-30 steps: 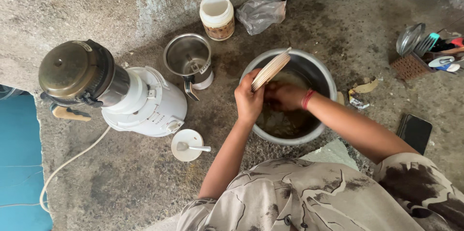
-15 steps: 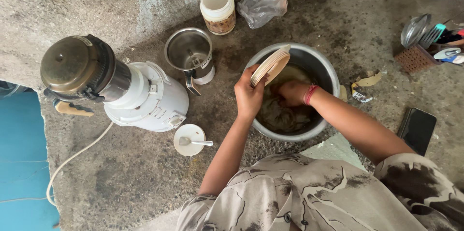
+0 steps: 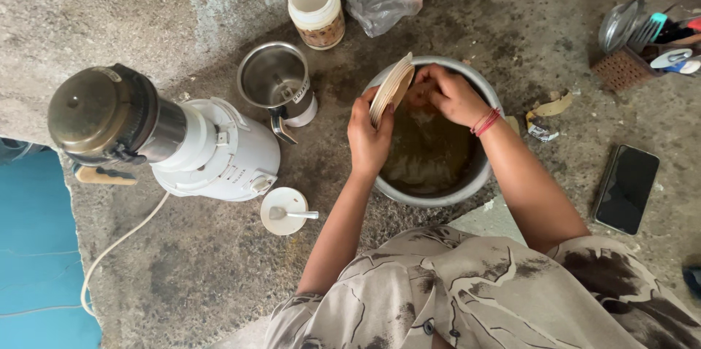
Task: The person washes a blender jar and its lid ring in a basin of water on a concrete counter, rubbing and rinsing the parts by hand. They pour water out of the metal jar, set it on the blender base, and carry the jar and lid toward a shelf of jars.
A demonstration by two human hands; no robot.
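Two hands (image 3: 369,137), one plate (image 3: 391,88), one pot (image 3: 478,174).

White mixer grinder (image 3: 212,152), dark phone (image 3: 626,188)

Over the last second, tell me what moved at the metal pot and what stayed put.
The right hand came up out of the murky liquid in the metal pot and moved to the far rim, next to the disc-shaped lid. The left hand kept its grip on that lid, holding it on edge and shifting slightly toward the far rim. The mixer grinder, steel jar, white container and phone stayed put.
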